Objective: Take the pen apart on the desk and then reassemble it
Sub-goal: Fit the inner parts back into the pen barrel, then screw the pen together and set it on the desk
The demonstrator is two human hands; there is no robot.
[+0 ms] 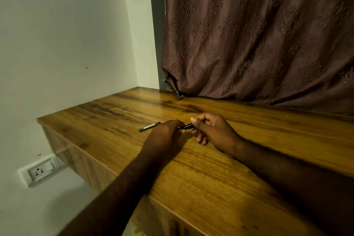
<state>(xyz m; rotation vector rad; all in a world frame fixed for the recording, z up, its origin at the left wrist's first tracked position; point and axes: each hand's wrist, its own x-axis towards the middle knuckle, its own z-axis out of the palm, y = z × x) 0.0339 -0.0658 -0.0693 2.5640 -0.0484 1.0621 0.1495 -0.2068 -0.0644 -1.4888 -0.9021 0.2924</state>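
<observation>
A black pen [186, 126] is held just above the wooden desk [210, 168], between both hands. My left hand [165, 136] is closed around its left end, which the fingers hide. My right hand [214, 132] pinches the right end between thumb and fingers. Only a short dark stretch of the pen shows between the two hands. A separate dark pen part with a silver clip, probably the cap [149, 127], lies flat on the desk just left of my left hand, apart from it.
A brown patterned curtain [258, 34] hangs down onto the back of the desk. A white wall [67, 34] borders the left side, with a wall socket [39, 171] below the desk's left edge. Drawer fronts [86, 163] show under the desktop.
</observation>
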